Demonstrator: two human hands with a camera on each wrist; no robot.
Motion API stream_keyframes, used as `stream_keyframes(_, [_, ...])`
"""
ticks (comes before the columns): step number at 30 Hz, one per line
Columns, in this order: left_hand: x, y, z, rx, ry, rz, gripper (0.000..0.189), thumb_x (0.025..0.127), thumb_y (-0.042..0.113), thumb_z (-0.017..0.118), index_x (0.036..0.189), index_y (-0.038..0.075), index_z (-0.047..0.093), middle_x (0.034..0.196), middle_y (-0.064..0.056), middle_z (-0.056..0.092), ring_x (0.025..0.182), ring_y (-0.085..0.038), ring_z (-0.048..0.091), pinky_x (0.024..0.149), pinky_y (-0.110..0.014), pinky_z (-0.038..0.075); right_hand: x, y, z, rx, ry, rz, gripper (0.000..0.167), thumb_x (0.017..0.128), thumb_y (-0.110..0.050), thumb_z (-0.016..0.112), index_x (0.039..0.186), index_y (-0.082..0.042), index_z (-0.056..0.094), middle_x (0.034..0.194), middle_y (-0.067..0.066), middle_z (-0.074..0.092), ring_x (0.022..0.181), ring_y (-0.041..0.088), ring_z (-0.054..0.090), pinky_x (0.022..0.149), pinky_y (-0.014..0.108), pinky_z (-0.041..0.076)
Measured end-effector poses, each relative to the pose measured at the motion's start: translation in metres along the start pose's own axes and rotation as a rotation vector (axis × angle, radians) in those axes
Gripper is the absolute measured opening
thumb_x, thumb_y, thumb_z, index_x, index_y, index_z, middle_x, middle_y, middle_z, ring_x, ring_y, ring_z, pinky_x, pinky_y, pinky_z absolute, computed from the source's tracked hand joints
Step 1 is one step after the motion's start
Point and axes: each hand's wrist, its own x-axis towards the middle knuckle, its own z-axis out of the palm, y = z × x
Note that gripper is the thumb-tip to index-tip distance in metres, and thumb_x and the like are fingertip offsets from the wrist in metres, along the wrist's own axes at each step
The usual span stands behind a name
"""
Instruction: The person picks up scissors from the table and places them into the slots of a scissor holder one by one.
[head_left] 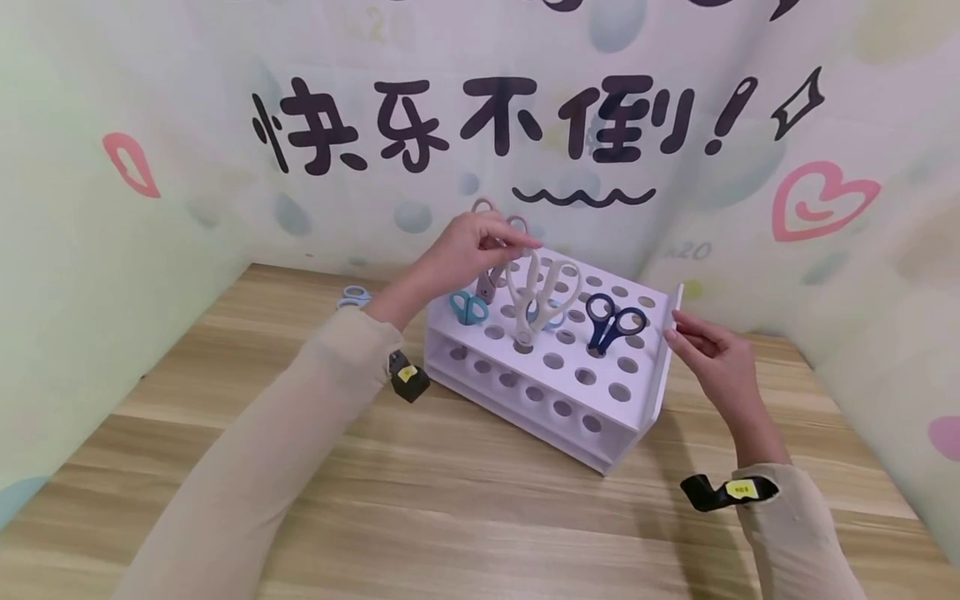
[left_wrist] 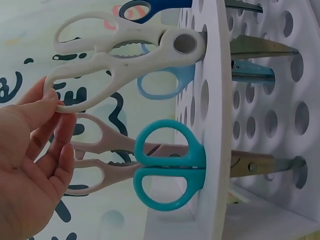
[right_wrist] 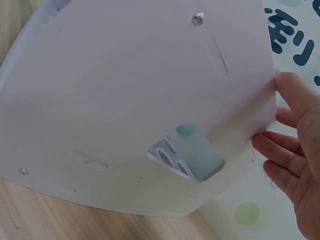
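Observation:
My left hand [head_left: 468,250] pinches one handle loop of the white kitchen scissors [left_wrist: 117,65] between thumb and fingers. Their blades pass down through a hole of the white rack [head_left: 517,417], as the left wrist view shows. My right hand [head_left: 716,367] holds the upper edge of the rack's side panel [right_wrist: 110,100]. Teal scissors [left_wrist: 170,167] and pinkish scissors [left_wrist: 102,175] stand in the rack near my left hand. Light blue scissors [left_wrist: 165,85] stand behind the white ones, and dark blue scissors [head_left: 611,325] to their right.
Another pair of light blue scissors [head_left: 354,296] is on the wooden table [head_left: 360,500] left of the rack, partly behind my left forearm. A printed cloth [head_left: 420,50] with black lettering hangs close behind the rack. The rack has rows of round holes on two levels.

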Motion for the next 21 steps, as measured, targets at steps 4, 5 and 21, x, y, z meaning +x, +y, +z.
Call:
stream_keyframes(4, [0.001, -0.001, 0.003, -0.018, -0.007, 0.014, 0.025, 0.086, 0.001, 0.062, 0.109, 0.008, 0.068, 0.092, -0.006, 0.06, 0.07, -0.016, 0.048, 0.057, -0.019, 0.04, -0.003, -0.009, 0.002, 0.002, -0.002, -0.008, 0.041, 0.084, -0.004, 0.065, 0.117, 0.016, 0.052, 0.094, -0.013, 0.061, 0.08, -0.005, 0.06, 0.068, 0.009, 0.046])
stream_keyframes(5, [0.002, -0.001, 0.003, -0.018, -0.007, 0.017, 0.026, 0.086, 0.0, 0.061, 0.109, 0.008, 0.068, 0.094, -0.005, 0.06, 0.071, -0.016, 0.049, 0.058, -0.019, 0.041, -0.002, -0.008, 0.001, -0.001, -0.004, -0.006, 0.041, 0.084, -0.004, 0.065, 0.117, 0.016, 0.052, 0.094, -0.013, 0.061, 0.08, -0.005, 0.06, 0.068, 0.009, 0.047])
stream_keyframes(21, [-0.001, 0.004, 0.007, 0.044, -0.012, 0.032, 0.02, 0.083, 0.001, 0.065, 0.099, 0.011, 0.073, 0.086, -0.002, 0.057, 0.07, -0.016, 0.047, 0.06, -0.021, 0.042, 0.002, 0.007, -0.002, -0.02, -0.008, 0.002, 0.042, 0.085, -0.007, 0.065, 0.12, 0.012, 0.052, 0.096, -0.013, 0.061, 0.081, -0.005, 0.059, 0.068, 0.009, 0.047])
